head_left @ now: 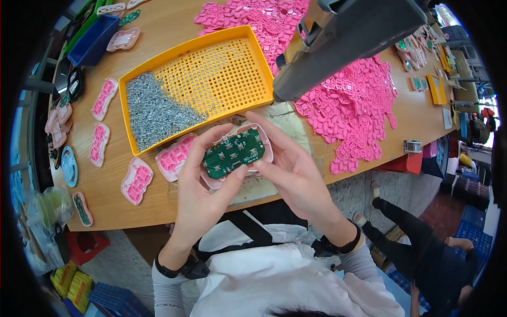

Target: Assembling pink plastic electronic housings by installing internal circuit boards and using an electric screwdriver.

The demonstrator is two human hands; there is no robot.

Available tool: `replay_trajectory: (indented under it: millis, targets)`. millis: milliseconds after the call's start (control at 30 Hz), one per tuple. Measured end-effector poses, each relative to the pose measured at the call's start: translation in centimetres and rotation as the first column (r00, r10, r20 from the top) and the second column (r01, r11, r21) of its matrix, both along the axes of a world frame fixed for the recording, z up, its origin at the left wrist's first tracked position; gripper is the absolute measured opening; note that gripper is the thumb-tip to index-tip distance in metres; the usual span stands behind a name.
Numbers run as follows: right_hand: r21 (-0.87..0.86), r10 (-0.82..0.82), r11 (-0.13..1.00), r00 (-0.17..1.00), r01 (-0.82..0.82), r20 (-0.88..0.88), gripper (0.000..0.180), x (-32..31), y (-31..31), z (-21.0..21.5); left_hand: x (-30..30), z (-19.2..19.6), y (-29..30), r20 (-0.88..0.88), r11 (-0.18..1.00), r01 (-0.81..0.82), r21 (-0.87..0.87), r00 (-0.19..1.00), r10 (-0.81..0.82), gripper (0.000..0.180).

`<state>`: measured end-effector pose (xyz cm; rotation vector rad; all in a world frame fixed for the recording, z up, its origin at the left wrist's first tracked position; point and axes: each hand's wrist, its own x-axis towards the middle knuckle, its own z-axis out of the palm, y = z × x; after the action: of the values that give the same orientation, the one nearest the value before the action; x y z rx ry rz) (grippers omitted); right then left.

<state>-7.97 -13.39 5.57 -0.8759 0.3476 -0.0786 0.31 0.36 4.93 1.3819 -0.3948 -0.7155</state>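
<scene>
Between my two hands is a pale pink plastic shell [269, 149] with a green circuit board [227, 161] lying in it. My left hand [200, 198] is closed round the shell's left end, its thumb on the board's lower edge. From the other side my right hand [293, 177] grips the right end, thumb near that same edge and fingers along the far rim. Just left of my left hand lies another pink shell [171, 161] holding a bright pink button pad. A similar shell [137, 181] with a pad sits further left on the table.
A yellow perforated tray [196, 46] with a heap of small screws [153, 113] stands beyond my hands. Bright pink pads [348, 105] are piled at the right, under a dark tool arm [343, 50]. A blue bin [95, 42] is at far left. A person [428, 243] is at the right.
</scene>
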Motion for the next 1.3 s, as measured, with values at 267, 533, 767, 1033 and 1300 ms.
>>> replay_trajectory:
  millis: [267,533,767,1033,1300]
  targets:
    - [-0.087,-0.024,0.996,0.997,0.030,0.073,0.057,1.3,1.0,-0.8,-0.2,-0.1,0.6,0.598,0.971,-0.105,0.217,0.800,-0.047,0.050]
    - [-0.032,-0.008,0.999,0.997,0.010,0.079,0.064,1.7,1.7,0.0,0.6,-0.2,0.9,0.247,0.984,-0.175,0.030,0.955,0.162,0.053]
    - [-0.131,-0.010,0.991,0.995,0.024,0.103,0.063,2.3,2.0,0.5,1.1,0.2,0.8,-0.016,0.982,-0.182,-0.059,0.983,0.181,0.057]
    - [-0.113,-0.059,0.991,0.995,0.069,0.085,0.060,2.5,2.2,0.1,0.6,0.3,0.6,0.031,0.978,-0.202,-0.057,0.979,0.204,0.057]
    - [-0.135,-0.005,0.991,0.998,0.014,0.067,0.058,2.7,1.8,0.0,0.6,0.2,0.6,0.013,0.976,-0.214,-0.044,0.977,0.214,0.057]
